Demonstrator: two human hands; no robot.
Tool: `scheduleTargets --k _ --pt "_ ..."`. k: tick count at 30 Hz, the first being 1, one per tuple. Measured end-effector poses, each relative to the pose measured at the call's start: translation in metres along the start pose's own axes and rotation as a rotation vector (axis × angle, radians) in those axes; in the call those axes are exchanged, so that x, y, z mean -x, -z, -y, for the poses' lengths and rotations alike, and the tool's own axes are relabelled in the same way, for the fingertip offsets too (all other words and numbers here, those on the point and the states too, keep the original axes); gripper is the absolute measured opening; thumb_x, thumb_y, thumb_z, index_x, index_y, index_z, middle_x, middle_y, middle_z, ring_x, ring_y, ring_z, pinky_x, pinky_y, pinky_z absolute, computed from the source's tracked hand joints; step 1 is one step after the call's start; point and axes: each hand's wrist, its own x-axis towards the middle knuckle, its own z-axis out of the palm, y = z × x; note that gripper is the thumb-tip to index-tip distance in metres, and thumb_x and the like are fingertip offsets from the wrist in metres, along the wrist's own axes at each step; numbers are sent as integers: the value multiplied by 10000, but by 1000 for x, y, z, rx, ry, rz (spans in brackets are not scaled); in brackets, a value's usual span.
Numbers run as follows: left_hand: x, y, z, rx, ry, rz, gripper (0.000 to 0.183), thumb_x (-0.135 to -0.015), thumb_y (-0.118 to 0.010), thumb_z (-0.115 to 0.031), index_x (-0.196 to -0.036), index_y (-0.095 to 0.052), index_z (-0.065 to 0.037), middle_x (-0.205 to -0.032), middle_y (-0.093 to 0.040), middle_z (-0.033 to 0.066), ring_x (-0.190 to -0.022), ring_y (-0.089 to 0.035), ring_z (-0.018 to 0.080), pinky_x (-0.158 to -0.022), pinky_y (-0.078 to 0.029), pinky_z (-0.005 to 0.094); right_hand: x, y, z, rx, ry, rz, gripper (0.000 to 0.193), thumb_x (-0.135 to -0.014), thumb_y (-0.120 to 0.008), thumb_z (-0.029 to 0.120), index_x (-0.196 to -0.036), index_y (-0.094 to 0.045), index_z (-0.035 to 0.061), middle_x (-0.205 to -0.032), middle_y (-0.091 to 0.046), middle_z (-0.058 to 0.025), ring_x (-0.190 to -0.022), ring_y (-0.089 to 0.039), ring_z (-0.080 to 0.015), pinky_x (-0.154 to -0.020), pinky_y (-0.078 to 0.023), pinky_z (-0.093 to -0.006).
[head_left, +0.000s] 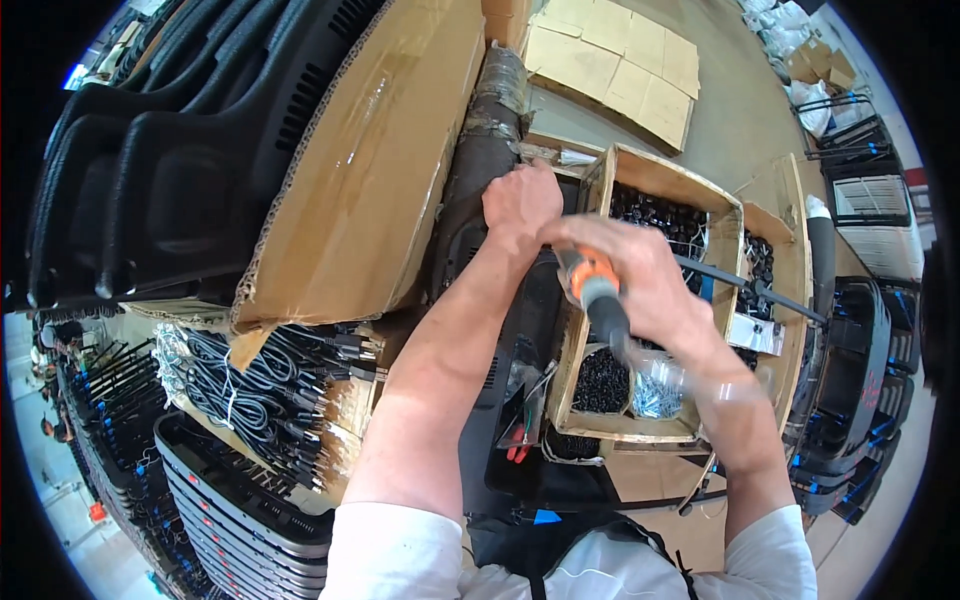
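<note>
My right hand (645,270) is wrapped around an orange and grey power screwdriver (598,283), whose dark end points toward me and is smeared by motion. Farther out, my left hand (523,198) is closed, its fingertips hidden, so what it grips cannot be made out. Beneath and between my hands lies a long black plastic housing (530,310). Just right of it stands a wooden parts box (612,432) with compartments of small black parts (603,380) and silver screws (657,393). A red-handled hand tool (518,443) lies near the box's front left corner.
A cardboard carton (370,170) with large black plastic shells (190,180) rises on the left. Bundled black power cords (250,385) and stacked black trays (240,500) sit nearer me. Flattened cardboard (612,60) lies beyond; stacked black frames (850,385) stand at right.
</note>
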Motion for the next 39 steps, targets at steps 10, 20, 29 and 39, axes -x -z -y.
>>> scheduleTargets --k 10,20,29,39 --pt "-5 2 -4 3 -4 53 288 -995 -525 -176 -1159 -729 -56 -1114 -784 168 -1026 -779 320 -843 -634 440 -11 17 -27 -290 -176 -17 346 -855 -721 109 -1195 -669 68 -1043 -706 -53 -944 -663 -162 -915 -547 -325" --pt "-1 -1 1 198 -148 -70 286 -986 -515 -191 -1113 -733 -55 -1105 -765 196 -993 -755 384 -881 -597 466 -8 25 -32 -427 -308 -32 438 -858 -776 107 -1273 -672 14 -1221 -713 -82 -1141 -674 -181 -1047 -527 -354" --pt "44 36 17 733 -118 85 307 -984 -532 -252 -1025 -755 -45 -1061 -763 193 -1067 -712 385 -946 -545 449 -18 34 -40 -415 -341 -26 418 -845 -786 89 -1247 -692 26 -1184 -726 -70 -1090 -683 -155 -983 -554 -345" --pt "52 28 -7 187 -270 149 241 -1002 -601 -228 -1148 -629 -38 -1139 -714 204 -1099 -689 409 -943 -538 535 -16 33 -43 -502 -298 -29 420 -826 -808 89 -1224 -688 30 -1135 -705 -62 -1073 -670 -160 -973 -559 -361"
